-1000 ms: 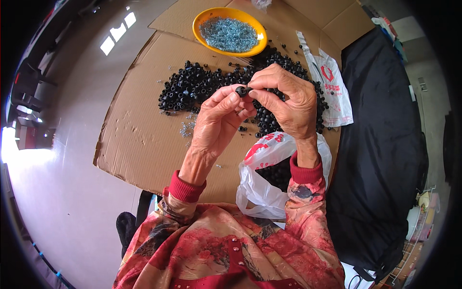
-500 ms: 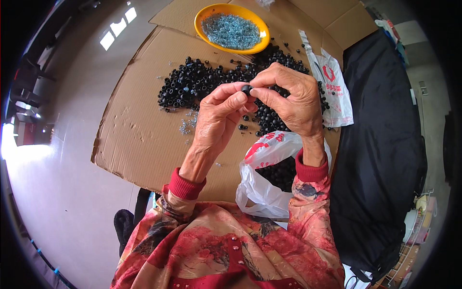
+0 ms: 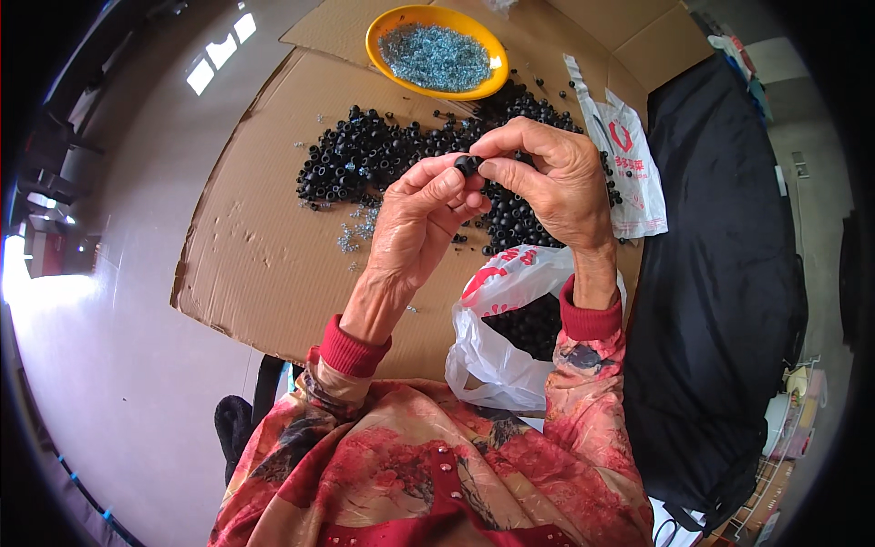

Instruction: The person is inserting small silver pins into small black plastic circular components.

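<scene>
Between my two hands is a small round black cap-like piece (image 3: 467, 165). My left hand (image 3: 417, 219) pinches it with thumb and forefinger, its other fingers curled below. From the other side, my right hand (image 3: 561, 182) has thumb and forefinger closed at the piece's edge; whether a second small part sits in that grip is hidden. Beneath and beyond the hands lies a wide heap of similar black pieces (image 3: 351, 155), some hollow like cups, some domed. A few clear bluish bits (image 3: 354, 232) are scattered by the heap.
Flattened cardboard (image 3: 246, 264) covers the work surface. At the far side stands a yellow bowl (image 3: 500, 66) of clear bluish bits. A white plastic bag (image 3: 469, 351) holding black pieces is near my right forearm. Another white bag (image 3: 638, 205) lies flat beside black fabric (image 3: 720, 273).
The black piece has turned slightly in my fingertips, and my right thumb and forefinger have shifted a little against it. Both hands stay in nearly the same place.
</scene>
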`<state>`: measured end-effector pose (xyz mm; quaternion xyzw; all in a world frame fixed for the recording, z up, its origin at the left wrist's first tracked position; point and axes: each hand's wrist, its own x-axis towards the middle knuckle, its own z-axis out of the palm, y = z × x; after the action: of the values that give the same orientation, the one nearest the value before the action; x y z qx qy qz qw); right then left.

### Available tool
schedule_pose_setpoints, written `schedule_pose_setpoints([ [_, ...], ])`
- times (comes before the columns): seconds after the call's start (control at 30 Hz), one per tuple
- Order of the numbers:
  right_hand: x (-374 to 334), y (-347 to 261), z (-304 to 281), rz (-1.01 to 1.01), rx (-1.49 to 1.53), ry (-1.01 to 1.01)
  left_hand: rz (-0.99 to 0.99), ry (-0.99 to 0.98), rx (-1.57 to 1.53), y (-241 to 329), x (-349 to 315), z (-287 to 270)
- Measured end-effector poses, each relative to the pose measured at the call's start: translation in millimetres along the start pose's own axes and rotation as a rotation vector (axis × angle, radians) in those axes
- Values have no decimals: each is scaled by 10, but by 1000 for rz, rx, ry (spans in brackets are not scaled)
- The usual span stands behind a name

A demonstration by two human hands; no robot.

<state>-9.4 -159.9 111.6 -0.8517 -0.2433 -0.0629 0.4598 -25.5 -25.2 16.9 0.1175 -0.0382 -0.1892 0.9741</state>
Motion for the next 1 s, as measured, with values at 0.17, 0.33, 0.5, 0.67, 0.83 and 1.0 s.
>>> schedule_pose_setpoints([
  [0.17, 2, 8, 7, -7, -29, 18, -2, 5, 5, -3, -2, 14],
  [0.33, -10, 34, 1, -39, -37, 29, 21, 3, 21, -17, -6, 17],
  [0.5, -17, 37, -24, -75, -28, 23, 22, 6, 82, 18, -35, 33],
  [0.67, -20, 44, -58, -75, -18, 2, 14, 13, 102, 14, -35, 70],
  [0.83, -13, 50, -111, -125, 1, -13, -59, 49, 25, 13, -58, 131],
  [1.0, -25, 59, -134, 9, 154, -111, -100, 71, -8, 18, -71, 135],
])
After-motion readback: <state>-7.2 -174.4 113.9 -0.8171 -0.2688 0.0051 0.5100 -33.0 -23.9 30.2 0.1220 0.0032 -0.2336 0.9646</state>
